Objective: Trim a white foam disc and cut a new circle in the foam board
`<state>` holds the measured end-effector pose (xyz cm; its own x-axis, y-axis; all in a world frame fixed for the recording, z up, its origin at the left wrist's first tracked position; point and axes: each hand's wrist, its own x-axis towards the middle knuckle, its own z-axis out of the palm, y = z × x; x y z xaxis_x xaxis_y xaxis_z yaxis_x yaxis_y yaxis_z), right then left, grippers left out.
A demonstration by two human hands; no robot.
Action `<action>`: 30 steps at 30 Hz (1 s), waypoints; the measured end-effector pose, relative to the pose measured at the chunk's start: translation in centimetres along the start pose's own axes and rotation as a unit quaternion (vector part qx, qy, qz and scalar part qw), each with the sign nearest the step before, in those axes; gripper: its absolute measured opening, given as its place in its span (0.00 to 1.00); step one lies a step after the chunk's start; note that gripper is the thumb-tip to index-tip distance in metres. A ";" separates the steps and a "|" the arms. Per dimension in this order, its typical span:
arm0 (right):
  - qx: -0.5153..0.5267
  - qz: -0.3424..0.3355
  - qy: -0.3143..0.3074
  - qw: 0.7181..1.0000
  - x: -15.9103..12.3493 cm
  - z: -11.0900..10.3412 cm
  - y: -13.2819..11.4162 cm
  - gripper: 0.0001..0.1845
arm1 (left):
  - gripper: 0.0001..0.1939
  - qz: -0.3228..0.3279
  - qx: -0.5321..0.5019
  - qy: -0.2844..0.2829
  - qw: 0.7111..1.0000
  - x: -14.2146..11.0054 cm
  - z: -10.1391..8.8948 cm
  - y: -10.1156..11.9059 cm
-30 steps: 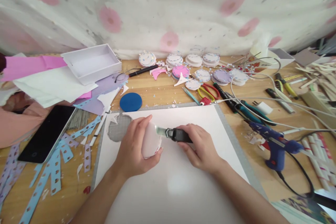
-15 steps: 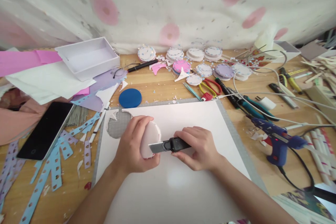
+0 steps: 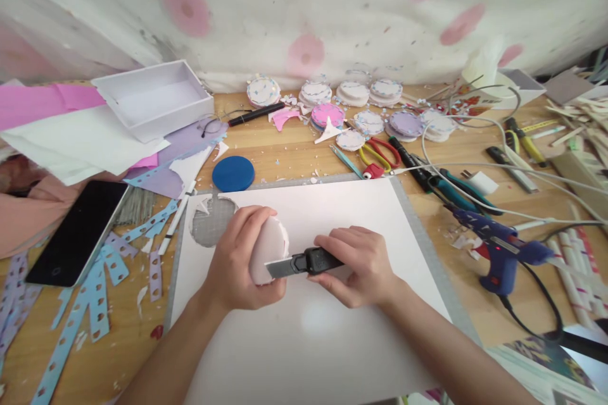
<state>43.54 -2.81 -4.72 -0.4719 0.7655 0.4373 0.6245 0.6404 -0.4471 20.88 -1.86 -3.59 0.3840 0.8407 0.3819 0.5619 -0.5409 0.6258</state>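
- The blade (image 3: 279, 268) is now crossing the low part of the white disc (image 3: 266, 243), around five o'clock on its face; a second ago it was lying up near one o'clock.
- Over the last half-second, though, the hands are barely shifting; whether the edge is actually biting, I can't tell.
- The left hand (image 3: 242, 259) is gripping the disc from nine o'clock, fingers curling over the top, thumb bracing below.
- The right hand (image 3: 356, 266) is closing firmly round the craft knife (image 3: 323, 259), which is coming in from just past three o'clock.
- The disc is standing tilted above the white sheet (image 3: 351, 202), with a round opening (image 3: 213, 228) sitting at ten o'clock from it.
- Its ragged rim is showing from twelve to three, so the edge is probably still needing work.
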 end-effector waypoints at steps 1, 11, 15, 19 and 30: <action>-0.001 -0.004 -0.001 1.000 0.0 0.0 -0.1 0.20 | 0.36 0.003 -0.002 -0.004 1.000 0.0 0.0 0.0; 0.005 -0.007 0.007 1.000 0.1 0.0 -0.1 0.20 | 0.36 0.001 -0.011 -0.018 1.000 0.0 0.1 0.1; 0.004 -0.012 0.007 1.000 0.0 0.0 0.0 0.20 | 0.35 -0.004 -0.005 -0.019 1.000 0.0 0.1 0.2; -0.002 -0.011 0.021 1.000 0.0 0.0 0.1 0.20 | 0.34 0.000 -0.014 -0.023 1.000 -0.1 0.1 0.2; 0.028 -0.017 0.039 0.999 0.1 0.0 0.1 0.21 | 0.35 0.024 -0.038 -0.024 0.999 0.0 0.2 0.3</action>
<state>43.54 -2.64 -4.75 -0.4407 0.7371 0.5123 0.5720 0.6704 -0.4726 21.21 -2.05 -3.52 0.4450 0.8104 0.3812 0.4851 -0.5759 0.6581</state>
